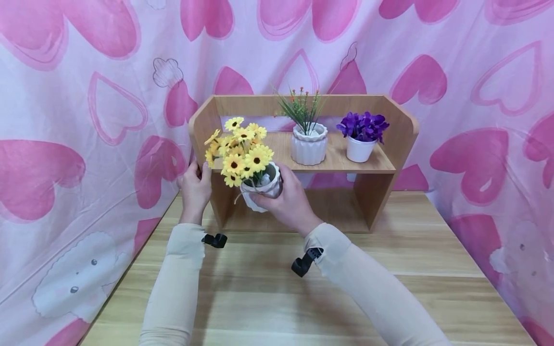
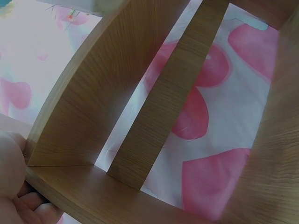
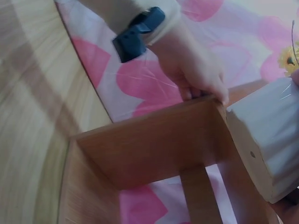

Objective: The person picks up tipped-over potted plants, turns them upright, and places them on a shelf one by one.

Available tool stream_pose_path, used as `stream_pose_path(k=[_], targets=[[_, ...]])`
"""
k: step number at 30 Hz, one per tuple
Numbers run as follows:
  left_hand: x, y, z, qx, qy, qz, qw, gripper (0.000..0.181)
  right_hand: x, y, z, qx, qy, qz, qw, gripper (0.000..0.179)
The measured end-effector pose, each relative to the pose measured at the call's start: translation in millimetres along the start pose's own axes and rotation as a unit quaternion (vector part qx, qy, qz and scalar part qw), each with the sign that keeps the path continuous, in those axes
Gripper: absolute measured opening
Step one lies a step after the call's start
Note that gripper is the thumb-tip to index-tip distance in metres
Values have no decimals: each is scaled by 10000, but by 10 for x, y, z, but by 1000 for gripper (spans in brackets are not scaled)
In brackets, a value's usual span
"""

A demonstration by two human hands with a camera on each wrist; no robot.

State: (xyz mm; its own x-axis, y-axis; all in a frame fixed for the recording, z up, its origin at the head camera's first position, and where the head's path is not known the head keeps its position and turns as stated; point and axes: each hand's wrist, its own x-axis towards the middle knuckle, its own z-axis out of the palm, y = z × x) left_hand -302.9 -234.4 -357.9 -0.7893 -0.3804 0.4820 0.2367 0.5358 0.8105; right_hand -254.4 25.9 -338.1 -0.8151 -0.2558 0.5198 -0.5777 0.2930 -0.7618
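Note:
My right hand [image 1: 292,198] holds a white ribbed flowerpot [image 1: 253,201] of yellow daisy-like flowers [image 1: 242,156], thumb on its near side. The pot is raised in front of the left part of a wooden two-tier shelf [image 1: 337,167] and leans left. In the right wrist view the pot's underside [image 3: 257,161] shows, with a small hole. My left hand [image 1: 195,187] grips the front edge of the shelf's left side panel. In the left wrist view the left thumb and curled fingers [image 2: 32,207] are around that edge.
On the upper tier stand a white ribbed pot [image 1: 309,146] with a grassy red-budded plant and a smaller white pot [image 1: 360,150] of purple flowers. The shelf rests on a wooden table [image 1: 268,288]. A pink heart-patterned curtain [image 1: 489,158] surrounds it on the back and sides.

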Motion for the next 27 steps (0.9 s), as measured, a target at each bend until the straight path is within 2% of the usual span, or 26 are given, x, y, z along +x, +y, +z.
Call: stream_pose_path(k=[5,13,20,27], targets=[[-14,-9,-6,21,-35,-120,9999,46,121,-9,-66,201,85,-17,9998,80],[-14,-17,5,45,65,-49,10000,45,270,-40,-96,437,218,30,9988,77],[-35,-18,12,40,-4,-191,9998,48,385,-80,-47,192,202,295,9992,77],[-16,-23,29,120,111,-51,9999,43,507,-67,-12,310,164,704,9969,80]])
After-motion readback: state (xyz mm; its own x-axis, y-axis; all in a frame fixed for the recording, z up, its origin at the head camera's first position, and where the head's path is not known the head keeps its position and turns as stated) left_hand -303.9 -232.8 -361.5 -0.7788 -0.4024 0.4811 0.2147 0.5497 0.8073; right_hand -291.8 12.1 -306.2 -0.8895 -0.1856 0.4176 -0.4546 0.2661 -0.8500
